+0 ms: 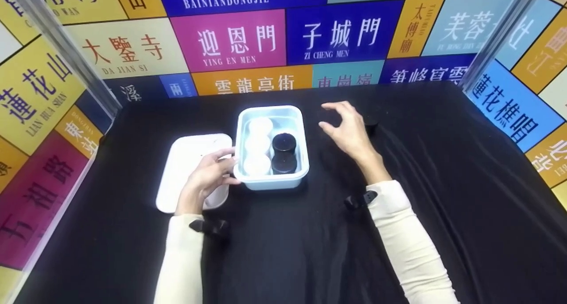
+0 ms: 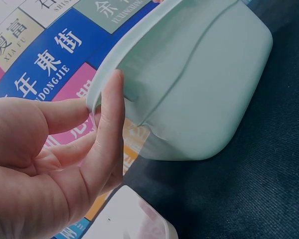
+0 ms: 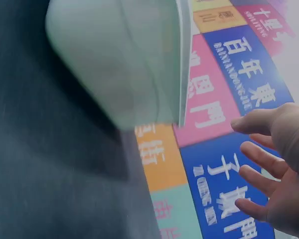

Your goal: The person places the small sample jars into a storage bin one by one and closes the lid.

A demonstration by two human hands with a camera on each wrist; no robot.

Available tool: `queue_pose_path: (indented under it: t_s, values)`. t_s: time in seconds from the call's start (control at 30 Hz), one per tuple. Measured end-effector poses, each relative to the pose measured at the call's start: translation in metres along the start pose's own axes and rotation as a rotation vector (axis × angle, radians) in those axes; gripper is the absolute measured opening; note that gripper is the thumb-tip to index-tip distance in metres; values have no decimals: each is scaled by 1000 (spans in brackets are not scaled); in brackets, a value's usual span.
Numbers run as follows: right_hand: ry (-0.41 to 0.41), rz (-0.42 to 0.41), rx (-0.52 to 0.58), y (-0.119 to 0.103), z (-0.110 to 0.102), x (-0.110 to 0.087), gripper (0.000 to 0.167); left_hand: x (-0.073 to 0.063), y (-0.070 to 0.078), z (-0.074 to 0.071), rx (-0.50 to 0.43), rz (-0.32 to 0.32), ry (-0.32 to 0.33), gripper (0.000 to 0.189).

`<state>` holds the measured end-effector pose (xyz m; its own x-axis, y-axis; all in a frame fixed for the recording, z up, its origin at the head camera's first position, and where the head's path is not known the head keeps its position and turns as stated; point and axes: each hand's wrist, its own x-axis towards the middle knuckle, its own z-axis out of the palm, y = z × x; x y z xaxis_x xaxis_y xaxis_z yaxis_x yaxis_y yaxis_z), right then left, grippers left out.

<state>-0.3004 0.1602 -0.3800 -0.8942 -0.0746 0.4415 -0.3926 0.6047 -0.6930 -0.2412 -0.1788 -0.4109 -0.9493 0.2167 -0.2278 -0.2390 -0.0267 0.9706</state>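
Observation:
A pale green plastic container (image 1: 274, 183) stands on the black cloth. Inside are three white round pieces (image 1: 258, 143) on its left and two black round pieces (image 1: 284, 143) on its right. My left hand (image 1: 210, 173) pinches the container's left rim between thumb and fingers; in the left wrist view the hand (image 2: 65, 154) has its fingertips right at that rim. To the right of the container, my right hand (image 1: 350, 129) is raised with thumb and fingers spread and holds nothing. The right wrist view shows this hand (image 3: 274, 169) apart from the container (image 3: 114, 59).
A white lid (image 1: 177, 175) lies left of the container, partly behind my left hand. Near it, below that hand, a white rounded thing (image 1: 217, 200) shows in part. A small black object (image 1: 371, 127) sits just beyond my right hand. Printed panels (image 1: 239, 42) stand behind the table.

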Motion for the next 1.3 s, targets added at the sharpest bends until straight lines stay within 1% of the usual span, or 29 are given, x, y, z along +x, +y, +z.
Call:
queue_pose_path:
  t_s: [0.2, 0.4, 0.53, 0.73, 0.83, 1.07, 1.2, 1.3]
  values:
    - [80, 32, 19, 18, -21, 3, 44, -1, 1, 1, 15, 2, 6, 51]
    - [138, 84, 12, 40, -40, 4, 45, -3, -1, 2, 13, -2, 9, 52]
    - [149, 130, 10, 55, -44, 4, 50, -3, -1, 3, 6, -3, 6, 52]
    - [162, 225, 15, 75, -42, 4, 65, -2, 0, 3, 4, -4, 10, 50]
    - [151, 291, 31, 83, -40, 4, 73, -2, 1, 3, 10, -3, 15, 50]
    - [76, 415, 95, 98, -36, 1, 88, -1, 1, 3, 15, -2, 4, 50]
    - [32, 470, 119, 104, -33, 0, 90, -1, 0, 2, 15, 0, 4, 51]
    - [22, 493, 138, 109, -31, 0, 88, 0, 0, 2, 16, 0, 7, 52]
